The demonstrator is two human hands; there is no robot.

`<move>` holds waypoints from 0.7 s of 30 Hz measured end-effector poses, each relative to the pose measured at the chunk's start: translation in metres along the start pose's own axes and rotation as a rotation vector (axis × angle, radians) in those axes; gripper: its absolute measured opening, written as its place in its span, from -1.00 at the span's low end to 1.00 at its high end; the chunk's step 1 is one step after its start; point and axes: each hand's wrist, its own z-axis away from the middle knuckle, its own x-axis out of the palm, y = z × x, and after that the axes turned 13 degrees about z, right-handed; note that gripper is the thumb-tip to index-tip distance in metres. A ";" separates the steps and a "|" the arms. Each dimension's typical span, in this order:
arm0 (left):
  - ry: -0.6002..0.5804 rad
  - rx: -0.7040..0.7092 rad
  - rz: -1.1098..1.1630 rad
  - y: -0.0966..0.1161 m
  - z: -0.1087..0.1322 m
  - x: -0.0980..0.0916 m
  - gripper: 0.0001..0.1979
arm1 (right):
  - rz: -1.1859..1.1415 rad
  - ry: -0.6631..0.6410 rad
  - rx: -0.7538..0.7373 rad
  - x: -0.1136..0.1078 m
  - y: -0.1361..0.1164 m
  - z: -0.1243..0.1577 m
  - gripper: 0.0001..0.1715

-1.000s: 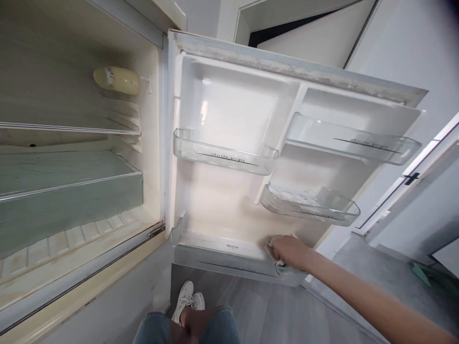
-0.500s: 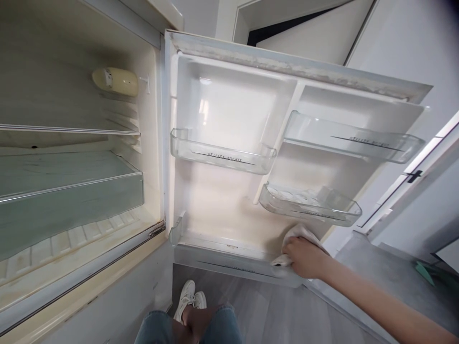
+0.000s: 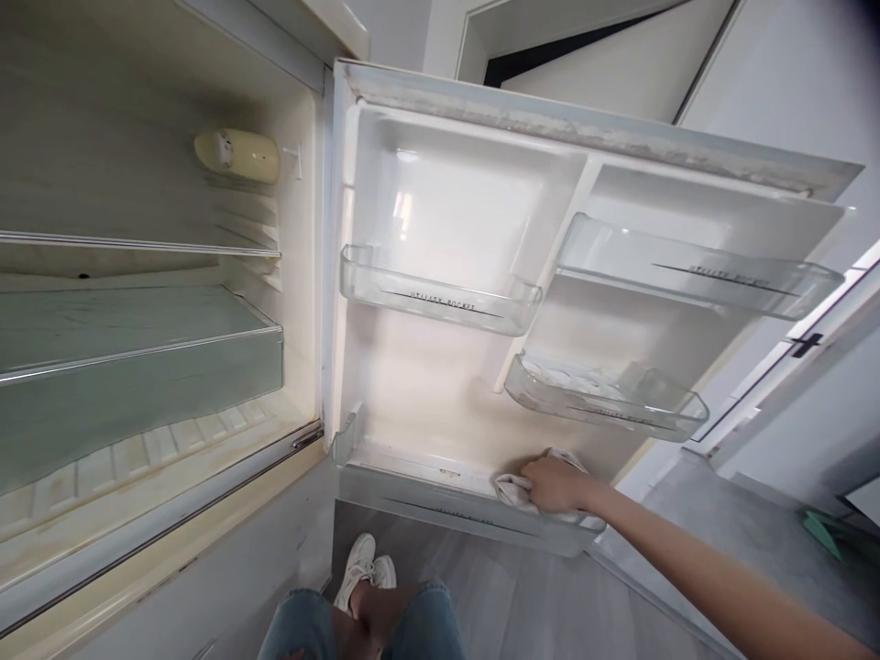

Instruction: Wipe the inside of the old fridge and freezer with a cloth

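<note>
One white cloth (image 3: 510, 490), crumpled, is pressed by the right hand (image 3: 554, 484) against the inner liner of the open fridge door (image 3: 446, 211). It sits low down, just above the bottom door shelf (image 3: 426, 500), with the fingers closed over it and the arm reaching in from the lower right. Left hand: out of view. Three clear door bins hang above the hand: a lettered pocket (image 3: 440, 302) up and to its left, a long bin (image 3: 694, 275) highest and to its right, and a smaller bin (image 3: 605, 399) directly over it, its contents too blurred to name. Progress, as judged: the liner around and above the hand reads as glossy and fairly clean, with a faint yellowish cast at mid-height. The seal strip (image 3: 584, 128) along the door's top edge, far above the hand, looks grey and grimy, seemingly not yet wiped. Far left of the hand stands the fridge cabinet, with glass shelves (image 3: 137, 344), a cream lamp housing (image 3: 237, 156) on the side wall and yellowed floor ribs. Below the hand: grey wood-look floor (image 3: 509, 605), one white shoe (image 3: 357, 568), jeans-clad knees (image 3: 364, 628). Right of the arm: a green object (image 3: 821, 532) and white walls. A dark doorway (image 3: 550, 55) shows beyond the door.
</note>
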 end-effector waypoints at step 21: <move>0.141 -0.012 -0.054 -0.001 -0.008 0.019 -0.59 | -0.363 -0.071 -0.064 -0.008 0.009 0.027 -0.56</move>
